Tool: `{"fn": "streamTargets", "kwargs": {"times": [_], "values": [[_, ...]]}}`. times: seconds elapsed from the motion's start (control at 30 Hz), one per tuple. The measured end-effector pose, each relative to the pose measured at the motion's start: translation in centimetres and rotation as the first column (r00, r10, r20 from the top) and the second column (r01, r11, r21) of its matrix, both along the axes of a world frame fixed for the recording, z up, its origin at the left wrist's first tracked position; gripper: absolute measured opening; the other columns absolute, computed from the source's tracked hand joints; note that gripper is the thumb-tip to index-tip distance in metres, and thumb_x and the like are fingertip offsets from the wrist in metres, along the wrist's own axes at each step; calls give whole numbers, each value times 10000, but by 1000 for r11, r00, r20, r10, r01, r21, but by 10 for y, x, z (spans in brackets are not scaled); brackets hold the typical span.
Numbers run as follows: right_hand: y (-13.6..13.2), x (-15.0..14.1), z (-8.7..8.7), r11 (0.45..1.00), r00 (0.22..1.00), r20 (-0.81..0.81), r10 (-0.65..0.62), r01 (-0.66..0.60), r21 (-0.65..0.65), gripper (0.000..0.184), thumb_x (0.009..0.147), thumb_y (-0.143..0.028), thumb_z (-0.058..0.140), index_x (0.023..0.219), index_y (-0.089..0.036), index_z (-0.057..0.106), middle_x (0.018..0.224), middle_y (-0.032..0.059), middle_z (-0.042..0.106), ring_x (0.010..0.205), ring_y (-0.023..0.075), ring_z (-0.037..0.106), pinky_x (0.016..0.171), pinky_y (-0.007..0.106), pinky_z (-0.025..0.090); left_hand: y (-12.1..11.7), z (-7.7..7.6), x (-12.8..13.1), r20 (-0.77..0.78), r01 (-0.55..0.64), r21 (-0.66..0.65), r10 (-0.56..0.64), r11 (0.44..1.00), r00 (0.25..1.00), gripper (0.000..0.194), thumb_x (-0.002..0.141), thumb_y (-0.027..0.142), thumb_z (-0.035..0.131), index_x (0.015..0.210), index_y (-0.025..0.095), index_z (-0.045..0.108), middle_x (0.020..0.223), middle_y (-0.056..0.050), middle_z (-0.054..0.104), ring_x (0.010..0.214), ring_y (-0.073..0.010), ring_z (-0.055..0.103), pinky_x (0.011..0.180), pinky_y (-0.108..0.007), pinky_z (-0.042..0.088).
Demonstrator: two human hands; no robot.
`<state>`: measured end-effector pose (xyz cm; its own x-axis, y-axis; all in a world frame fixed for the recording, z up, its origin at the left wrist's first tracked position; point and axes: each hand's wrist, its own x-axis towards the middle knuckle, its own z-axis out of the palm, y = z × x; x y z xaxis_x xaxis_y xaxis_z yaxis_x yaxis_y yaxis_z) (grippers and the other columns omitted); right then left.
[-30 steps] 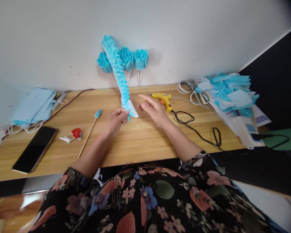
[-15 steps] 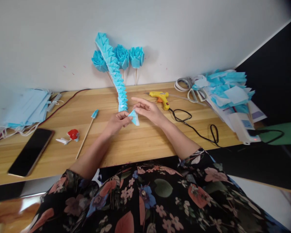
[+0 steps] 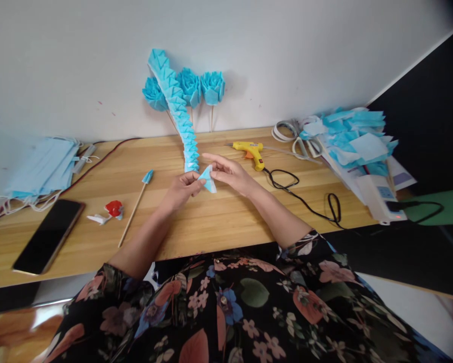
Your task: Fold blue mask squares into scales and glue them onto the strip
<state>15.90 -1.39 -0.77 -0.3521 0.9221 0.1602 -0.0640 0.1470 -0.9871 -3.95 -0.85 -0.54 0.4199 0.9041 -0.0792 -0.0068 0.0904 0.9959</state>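
Observation:
A small folded piece of blue mask fabric [image 3: 208, 179] with a white edge is between my hands, just above the wooden table. My left hand [image 3: 184, 190] pinches its left corner between thumb and fingers. At the upper right edge, my right hand [image 3: 232, 174] holds the piece with thumb and fingertips, its index finger stretched out. Right behind the hands, a long strip of folded blue pieces [image 3: 179, 108] leans up against the wall. Left of my left hand lies a wooden stick [image 3: 133, 212] with a small blue bud [image 3: 148, 176] on its end.
Blue flowers on sticks [image 3: 212, 89] lean on the wall. A yellow glue gun [image 3: 251, 149], tape roll [image 3: 283, 132], scissors [image 3: 301, 148], cut blue fabric [image 3: 357, 136] and power strip [image 3: 381, 199] are right. Left are face masks [image 3: 47, 166], a phone [image 3: 48, 237] and red wrapper [image 3: 114, 208].
My right thumb and fingers have shifted slightly at the top of the folded piece, and more of its upper tip shows. My left hand keeps its pinch.

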Motion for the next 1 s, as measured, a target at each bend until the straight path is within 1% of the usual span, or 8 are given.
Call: {"fn": "streamTargets", "kwargs": {"times": [0.2,0.33,0.47,0.7,0.83,1.0], "values": [[0,-2,-3,1000,999,41,2,-2,5,587,843,-305,663,1414,-243,541,963,6,636,843,145,579,807,317,519,0,4,0,-57,22,48,-19,999,998,338,687,456,799,648,173,619,519,54,453,497,-72,329,510,-244,236],[1,-4,-5,1000,998,64,-4,4,1,581,833,-268,641,1406,-249,546,939,-4,610,820,142,559,798,320,514,-2,7,2,-83,37,97,-29,995,996,320,711,447,779,650,177,620,526,58,451,515,-81,345,529,-251,276],[1,-6,-7,1000,997,70,-24,24,2,565,817,-218,614,1379,-240,561,887,-18,593,773,134,536,756,305,497,-3,7,3,-101,42,110,-30,993,994,324,731,455,767,657,178,615,529,64,451,512,-78,343,537,-249,300],[-1,-6,-1,999,996,79,-40,40,4,536,823,-206,571,1359,-223,559,875,-17,570,765,131,524,696,282,480,-4,8,3,-134,79,122,-63,989,989,336,744,482,760,693,175,633,539,61,459,515,-77,338,516,-243,278],[-2,-6,0,999,996,81,-41,39,21,537,821,-214,564,1357,-203,547,884,-15,561,764,123,519,684,270,467,-3,8,3,-116,100,124,-85,987,990,316,749,470,773,758,174,662,555,58,480,523,-81,362,525,-243,293],[-2,-5,-1,998,992,118,-49,43,50,536,826,-213,541,1362,-216,548,888,-10,582,769,130,528,692,276,482,-2,9,4,-65,99,114,-92,989,994,289,733,435,805,764,177,678,565,48,489,537,-95,406,542,-253,305]]}}
